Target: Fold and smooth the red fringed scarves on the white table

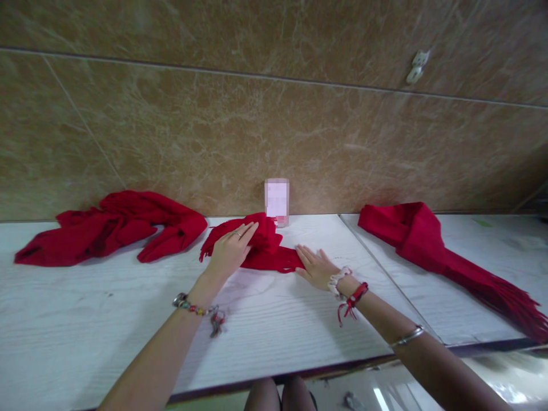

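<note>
A red fringed scarf (269,258) lies bunched and partly folded on the table in front of me. My left hand (232,246) rests on its left part, fingers stretched out and pressed against the cloth. Flat at its right end is my right hand (315,267), with the fingers spread and their tips at the edge of the fabric. Part of the scarf is hidden under my left hand.
Another red scarf (124,225) lies crumpled on the left. A third red scarf (422,240), fringed, stretches across the right. A phone-like blurred item (277,200) leans on the brown marbled wall (214,131). The white table (257,325) has a seam on the right.
</note>
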`<state>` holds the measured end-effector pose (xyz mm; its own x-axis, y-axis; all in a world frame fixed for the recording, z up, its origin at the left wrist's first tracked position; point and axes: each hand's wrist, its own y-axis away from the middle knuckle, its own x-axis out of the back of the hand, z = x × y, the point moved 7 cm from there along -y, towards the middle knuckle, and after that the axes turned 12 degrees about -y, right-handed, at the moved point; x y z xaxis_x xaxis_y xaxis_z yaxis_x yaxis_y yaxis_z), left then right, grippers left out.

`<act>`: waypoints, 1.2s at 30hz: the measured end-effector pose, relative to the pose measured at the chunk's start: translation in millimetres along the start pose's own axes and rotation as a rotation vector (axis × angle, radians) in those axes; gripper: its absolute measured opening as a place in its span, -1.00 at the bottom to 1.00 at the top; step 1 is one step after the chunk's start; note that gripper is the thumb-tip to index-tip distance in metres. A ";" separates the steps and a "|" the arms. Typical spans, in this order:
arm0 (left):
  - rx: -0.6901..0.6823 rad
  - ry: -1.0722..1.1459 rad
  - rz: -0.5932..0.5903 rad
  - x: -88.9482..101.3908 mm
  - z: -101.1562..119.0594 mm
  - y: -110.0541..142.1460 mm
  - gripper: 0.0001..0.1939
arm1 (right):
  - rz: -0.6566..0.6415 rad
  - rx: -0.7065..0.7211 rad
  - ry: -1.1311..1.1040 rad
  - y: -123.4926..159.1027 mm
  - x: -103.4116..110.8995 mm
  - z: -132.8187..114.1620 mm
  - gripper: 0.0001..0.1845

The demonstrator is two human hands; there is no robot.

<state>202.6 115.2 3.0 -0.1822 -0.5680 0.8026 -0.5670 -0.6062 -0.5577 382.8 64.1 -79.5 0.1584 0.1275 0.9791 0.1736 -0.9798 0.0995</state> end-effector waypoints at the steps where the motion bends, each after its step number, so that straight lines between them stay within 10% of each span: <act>1: 0.009 -0.009 -0.005 -0.7 -2.7 0.0 -0.46 | -0.006 0.000 0.007 3.2 -0.1 6.5 -0.36; 22: -0.162 0.135 -0.352 -26.8 -19.9 3.0 -0.42 | -0.108 -0.189 -0.002 73.8 28.4 182.2 -0.25; 28: -0.196 0.112 -0.436 -20.3 -16.8 3.0 -0.34 | 0.111 -0.040 -0.101 55.1 47.8 112.1 -0.30; 32: -0.159 0.023 -0.463 -22.6 -16.7 3.7 -0.31 | 0.099 -0.026 -0.103 33.7 22.3 47.1 -0.41; 36: -0.052 -0.184 -0.497 -23.2 -20.0 18.8 -0.35 | 0.097 -0.071 -0.008 26.5 4.6 39.3 -0.47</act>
<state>180.1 128.1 -21.9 0.2596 -0.3107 0.9144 -0.5890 -0.8013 -0.1051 426.3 44.8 -79.3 0.1792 0.0322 0.9833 0.0880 -0.9960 0.0165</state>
